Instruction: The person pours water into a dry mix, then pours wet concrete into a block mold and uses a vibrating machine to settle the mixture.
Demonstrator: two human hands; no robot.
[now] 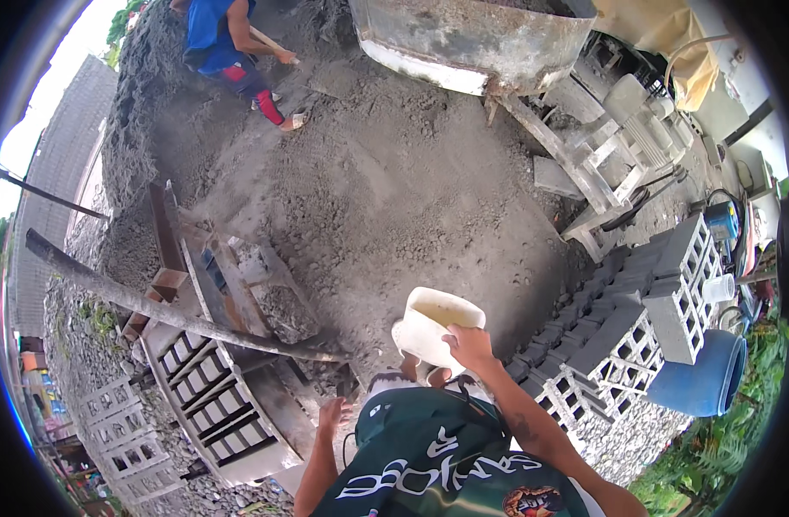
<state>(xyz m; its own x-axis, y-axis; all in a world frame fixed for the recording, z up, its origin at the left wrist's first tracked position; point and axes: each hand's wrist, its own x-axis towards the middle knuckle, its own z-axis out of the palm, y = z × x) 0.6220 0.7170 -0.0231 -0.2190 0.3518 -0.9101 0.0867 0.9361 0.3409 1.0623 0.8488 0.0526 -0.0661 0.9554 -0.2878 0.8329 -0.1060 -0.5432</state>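
Note:
My right hand is closed on the rim of a cream plastic pail, which hangs tilted in front of my body above the grey ground. The inside that shows is pale, and its bottom is hidden. My left hand hangs low at my left side with its fingers loosely apart and nothing in them. Nearest to it is the end of a long bent pole. Loose grey sand covers the ground ahead of me.
At the far left a person in blue bends with a wooden-handled tool. A large rusty metal drum stands at the back. Hollow blocks line the right, beside a blue barrel. A slatted metal frame lies at left.

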